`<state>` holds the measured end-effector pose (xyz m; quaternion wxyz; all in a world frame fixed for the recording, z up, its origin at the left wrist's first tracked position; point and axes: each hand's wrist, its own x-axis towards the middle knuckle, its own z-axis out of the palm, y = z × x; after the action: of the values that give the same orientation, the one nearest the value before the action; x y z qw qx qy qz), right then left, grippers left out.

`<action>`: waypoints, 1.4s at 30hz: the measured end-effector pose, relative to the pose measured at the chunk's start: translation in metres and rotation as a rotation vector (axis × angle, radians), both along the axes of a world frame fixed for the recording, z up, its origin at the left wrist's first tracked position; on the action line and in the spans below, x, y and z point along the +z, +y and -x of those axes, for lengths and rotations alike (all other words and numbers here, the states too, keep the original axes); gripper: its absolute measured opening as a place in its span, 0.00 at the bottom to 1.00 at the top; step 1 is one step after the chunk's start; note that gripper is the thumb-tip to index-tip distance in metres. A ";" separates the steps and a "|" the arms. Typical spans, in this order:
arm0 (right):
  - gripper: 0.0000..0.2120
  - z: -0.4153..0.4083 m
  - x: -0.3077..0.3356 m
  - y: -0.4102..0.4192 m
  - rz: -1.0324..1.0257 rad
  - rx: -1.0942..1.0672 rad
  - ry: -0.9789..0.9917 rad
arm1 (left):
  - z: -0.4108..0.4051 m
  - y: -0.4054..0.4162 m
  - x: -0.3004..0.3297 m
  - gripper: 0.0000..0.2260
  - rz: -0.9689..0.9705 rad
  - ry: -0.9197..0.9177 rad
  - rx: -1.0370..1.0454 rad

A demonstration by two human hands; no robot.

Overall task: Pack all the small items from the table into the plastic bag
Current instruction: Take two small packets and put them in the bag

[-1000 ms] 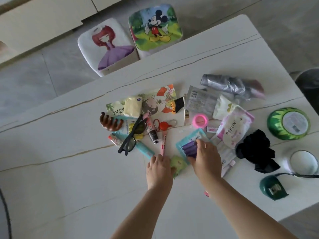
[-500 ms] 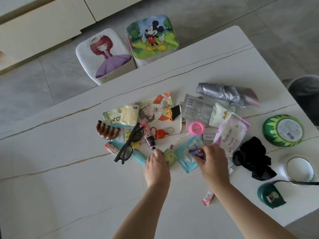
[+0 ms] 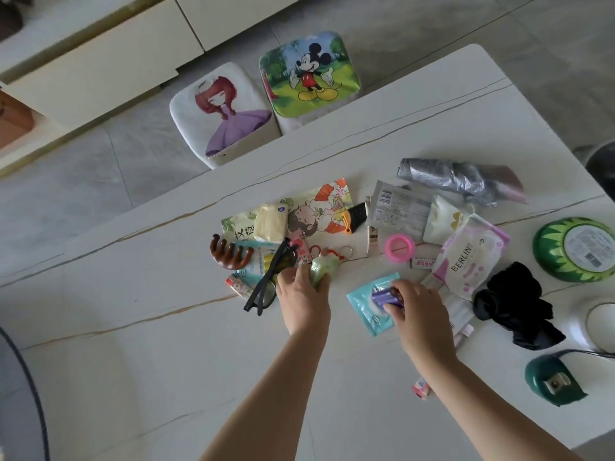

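White table [image 3: 133, 327]: my left hand [image 3: 301, 302] has now picked up the green packet [image 3: 322, 269]; my right hand [image 3: 417, 309] still pinches the purple tubes [image 3: 384, 296], ready for bagging.

"BERLIN" printed on white-and-pink pouch [image 3: 470, 257]. Chinese characters on green leafy packet [image 3: 241, 229], partly covered. Barcode on grey sachet [image 3: 397, 209] and on green bowl's label [image 3: 587, 246]; digits too small to read.

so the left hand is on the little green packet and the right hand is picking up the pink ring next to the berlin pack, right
Not quite. The head view shows the right hand pinching the small purple item over the teal packet, not the pink ring, which lies untouched beside the BERLIN pack. The left hand does hold the little green packet.
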<state>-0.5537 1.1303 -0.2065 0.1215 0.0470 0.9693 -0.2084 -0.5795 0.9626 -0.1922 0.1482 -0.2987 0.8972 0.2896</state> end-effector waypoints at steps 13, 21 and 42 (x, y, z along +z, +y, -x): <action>0.29 -0.017 0.012 0.013 0.327 -0.294 -0.184 | -0.003 0.008 -0.013 0.26 -0.012 -0.094 -0.026; 0.05 -0.039 0.035 0.029 0.538 -0.465 -0.216 | -0.031 0.020 0.010 0.14 -0.153 -0.158 -0.062; 0.13 -0.184 0.276 0.100 1.285 -1.039 -0.066 | -0.097 0.117 0.275 0.17 -0.967 -0.377 -0.311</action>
<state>-0.3701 1.2302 0.0696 0.0413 0.4165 0.5120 -0.7501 -0.4824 1.0799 0.0828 0.4685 -0.1067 0.6530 0.5854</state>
